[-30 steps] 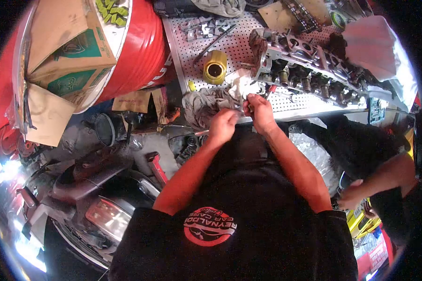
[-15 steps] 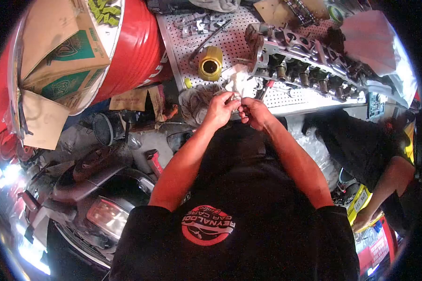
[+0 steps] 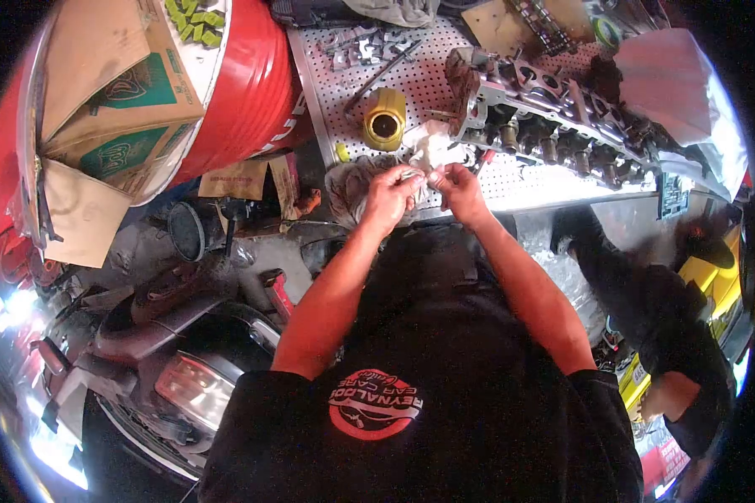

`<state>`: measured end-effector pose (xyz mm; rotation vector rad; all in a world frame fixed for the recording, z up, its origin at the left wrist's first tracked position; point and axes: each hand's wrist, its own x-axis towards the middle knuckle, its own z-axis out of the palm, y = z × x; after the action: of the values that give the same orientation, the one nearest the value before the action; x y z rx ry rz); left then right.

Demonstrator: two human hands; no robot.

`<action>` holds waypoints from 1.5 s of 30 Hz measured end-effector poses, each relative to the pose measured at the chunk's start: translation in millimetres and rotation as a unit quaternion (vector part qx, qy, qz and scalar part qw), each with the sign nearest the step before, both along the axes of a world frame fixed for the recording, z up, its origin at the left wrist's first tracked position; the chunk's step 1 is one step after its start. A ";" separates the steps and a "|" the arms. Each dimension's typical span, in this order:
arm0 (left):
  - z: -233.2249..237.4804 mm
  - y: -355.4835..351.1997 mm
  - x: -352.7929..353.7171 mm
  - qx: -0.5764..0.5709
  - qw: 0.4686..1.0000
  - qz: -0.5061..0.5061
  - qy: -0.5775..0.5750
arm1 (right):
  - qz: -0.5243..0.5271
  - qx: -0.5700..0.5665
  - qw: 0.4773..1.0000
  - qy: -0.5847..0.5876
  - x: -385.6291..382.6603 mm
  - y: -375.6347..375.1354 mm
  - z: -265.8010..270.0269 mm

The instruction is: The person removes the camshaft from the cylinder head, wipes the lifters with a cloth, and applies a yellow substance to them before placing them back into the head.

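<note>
left hand (image 3: 392, 196) and right hand (image 3: 461, 194) close together, fingers curled; cannot tell whether anything's pinched. cylinder head (image 3: 555, 124) beyond, rightward, long axis slanting rightward; right hand nearer.

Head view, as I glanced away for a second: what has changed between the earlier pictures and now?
The left hand has moved forward, up the picture, and is now close to the right hand, which is about where it was. Toward the right edge, the co-worker's forearm has shifted lower. Whether either hand took or released anything is too small to tell. The gold bottle and metal engine part stayed put.
</note>
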<state>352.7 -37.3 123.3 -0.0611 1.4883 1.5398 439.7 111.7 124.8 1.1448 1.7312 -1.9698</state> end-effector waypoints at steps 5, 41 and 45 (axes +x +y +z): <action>-11.3 -4.4 10.6 0.007 0.987 0.138 -0.086 | 0.018 -0.172 0.985 -0.011 4.3 -21.7 -8.2; 18.4 -16.8 16.5 -0.104 0.800 -0.286 0.517 | -0.040 -0.204 0.978 0.016 16.8 5.1 -1.8; -9.5 -15.7 21.7 -0.066 0.982 -0.130 0.122 | 0.005 -0.109 0.992 0.060 15.9 -0.9 -6.4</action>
<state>374.3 -53.0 113.8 0.2445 1.7149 1.2702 455.6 110.8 118.4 0.9600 1.5252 -2.1983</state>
